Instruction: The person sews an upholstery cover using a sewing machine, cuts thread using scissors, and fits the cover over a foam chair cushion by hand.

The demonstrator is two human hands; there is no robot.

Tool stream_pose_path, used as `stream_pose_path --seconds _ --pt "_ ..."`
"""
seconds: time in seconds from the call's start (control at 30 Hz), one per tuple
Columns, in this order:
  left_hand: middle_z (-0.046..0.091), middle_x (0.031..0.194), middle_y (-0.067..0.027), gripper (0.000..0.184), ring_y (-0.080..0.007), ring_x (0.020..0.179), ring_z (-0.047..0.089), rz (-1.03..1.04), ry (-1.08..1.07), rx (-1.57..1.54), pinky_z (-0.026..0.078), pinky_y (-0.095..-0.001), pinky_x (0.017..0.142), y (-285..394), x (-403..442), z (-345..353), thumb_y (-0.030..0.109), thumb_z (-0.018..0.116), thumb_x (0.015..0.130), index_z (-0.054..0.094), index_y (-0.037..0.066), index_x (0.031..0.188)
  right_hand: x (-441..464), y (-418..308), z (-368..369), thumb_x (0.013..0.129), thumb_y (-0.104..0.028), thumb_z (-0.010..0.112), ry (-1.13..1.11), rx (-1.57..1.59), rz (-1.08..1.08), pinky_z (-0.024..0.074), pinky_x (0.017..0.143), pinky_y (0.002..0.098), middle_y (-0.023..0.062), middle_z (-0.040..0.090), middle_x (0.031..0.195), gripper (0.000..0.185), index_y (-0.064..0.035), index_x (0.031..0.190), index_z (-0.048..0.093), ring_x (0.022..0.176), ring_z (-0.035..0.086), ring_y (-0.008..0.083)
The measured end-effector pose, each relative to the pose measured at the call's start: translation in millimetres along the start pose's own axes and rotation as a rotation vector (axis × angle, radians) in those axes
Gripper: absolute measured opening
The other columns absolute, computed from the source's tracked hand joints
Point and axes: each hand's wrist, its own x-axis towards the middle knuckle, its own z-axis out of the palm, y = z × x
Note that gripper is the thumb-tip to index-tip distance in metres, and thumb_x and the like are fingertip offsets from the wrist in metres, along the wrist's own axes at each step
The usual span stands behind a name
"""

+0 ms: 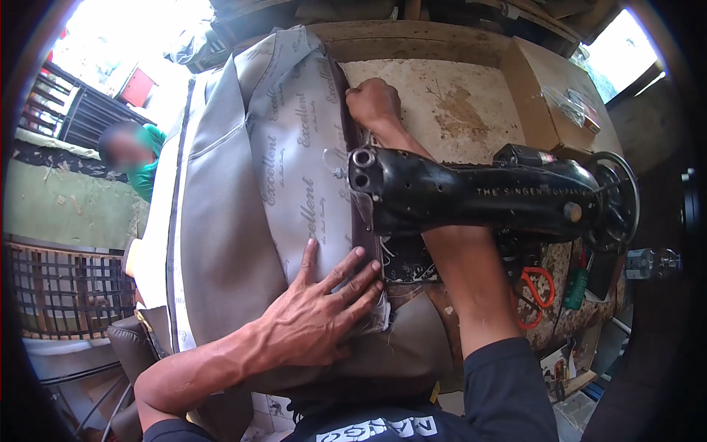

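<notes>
A large piece of grey vinyl upholstery (213,214) lies left of a black sewing machine (471,195), its pale printed backing (305,147) showing. My left hand (317,306) rests on the backing near the machine's needle end, fingers spread flat, tips beside the dark seam edge. Passing behind the machine's arm, my right arm reaches to the far side. There my right hand (374,102) is closed at the dark edge of the upholstery, seemingly gripping it. The machine's head hides the needle and presser foot.
Orange-handled scissors (541,291) and a green tube-like item (577,287) lie right of the machine. A plastic bottle (652,263) is at far right. A cardboard box (549,96) stands behind. A person in a green top (147,158) is at left.
</notes>
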Motion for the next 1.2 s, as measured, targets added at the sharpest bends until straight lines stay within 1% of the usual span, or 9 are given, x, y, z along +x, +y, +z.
stream_pose_path --seconds 0.1,0.17,0.27,0.5,0.73,0.8,0.93,1.0,1.2 --pt "0.026 0.163 -0.0162 0.105 -0.0358 0.154 0.015 0.01 0.006 0.008 0.009 -0.08 0.112 -10 4 -5 0.042 0.085 0.065 0.038 0.006 0.152 14 2 3 0.086 -0.027 0.067 -0.013 0.004 0.016 0.0551 0.09 0.0455 0.026 0.072 0.103 0.033 0.0026 0.097 0.075 0.102 0.07 0.041" --pt "0.032 0.159 -0.0142 0.101 -0.0338 0.153 0.019 0.005 -0.018 0.057 0.018 -0.0778 0.112 -14 6 -12 0.041 0.085 0.066 0.041 0.007 0.15 20 2 5 0.085 -0.027 0.067 0.008 -0.003 0.008 0.0554 0.089 0.0455 0.0259 0.072 0.103 0.033 0.0025 0.097 0.075 0.101 0.07 0.0411" --pt "0.037 0.152 -0.0146 0.099 -0.0341 0.152 0.021 -0.012 -0.008 0.025 0.02 -0.0773 0.112 -22 10 -19 0.037 0.086 0.065 0.043 0.007 0.149 33 3 8 0.082 -0.026 0.068 0.023 0.0 -0.003 0.0558 0.088 0.0452 0.0256 0.072 0.102 0.032 0.0019 0.096 0.075 0.1 0.07 0.0409" --pt "0.041 0.146 -0.0146 0.097 -0.0343 0.151 0.023 0.037 0.045 0.004 0.021 -0.0774 0.112 -42 18 -23 0.037 0.087 0.065 0.045 0.006 0.147 53 0 10 0.08 -0.026 0.068 0.011 -0.018 -0.024 0.0562 0.089 0.0437 0.0244 0.073 0.103 0.031 -0.0004 0.096 0.076 0.101 0.071 0.0396" --pt "0.042 0.143 -0.0137 0.095 -0.0336 0.149 0.026 0.072 0.069 -0.045 0.02 -0.0814 0.109 -52 22 -20 0.038 0.086 0.064 0.047 0.005 0.145 70 4 18 0.081 -0.026 0.068 0.007 -0.011 -0.014 0.0563 0.09 0.0436 0.0246 0.072 0.105 0.031 0.0001 0.097 0.076 0.102 0.07 0.0393" --pt "0.043 0.142 -0.0135 0.092 -0.0331 0.148 0.027 0.087 0.075 -0.036 0.02 -0.0823 0.108 -54 25 -20 0.038 0.085 0.065 0.049 0.005 0.143 72 6 23 0.077 -0.026 0.064 0.139 -0.03 -0.076 0.0558 0.077 0.0415 0.0189 0.07 0.067 0.029 -0.0001 0.074 0.076 0.074 0.073 0.0322" --pt "0.045 0.139 -0.0105 0.08 -0.0306 0.145 0.032 0.094 0.066 -0.028 0.021 -0.0823 0.108 -57 30 -22 0.037 0.084 0.067 0.058 0.006 0.135 73 -2 18 0.077 -0.025 0.063 0.193 -0.051 -0.085 0.0558 0.075 0.0412 0.0186 0.069 0.065 0.028 0.0004 0.072 0.075 0.072 0.072 0.0316" --pt "0.047 0.137 -0.0081 0.072 -0.0289 0.142 0.035 0.086 0.061 -0.033 0.021 -0.0815 0.11 -55 28 -25 0.036 0.083 0.068 0.062 0.007 0.131 72 -2 12 0.081 -0.025 0.067 -0.02 0.041 0.005 0.0565 0.09 0.0434 0.0253 0.072 0.107 0.032 0.0008 0.099 0.075 0.104 0.07 0.0391" --pt "0.052 0.133 -0.0048 0.068 -0.0309 0.141 0.036 0.055 0.029 -0.012 0.019 -0.0799 0.112 -59 30 -26 0.036 0.082 0.07 0.064 0.01 0.13 82 1 16 0.081 -0.024 0.068 -0.008 0.027 -0.01 0.0567 0.091 0.0434 0.0245 0.072 0.108 0.031 -0.0003 0.1 0.076 0.105 0.069 0.039"
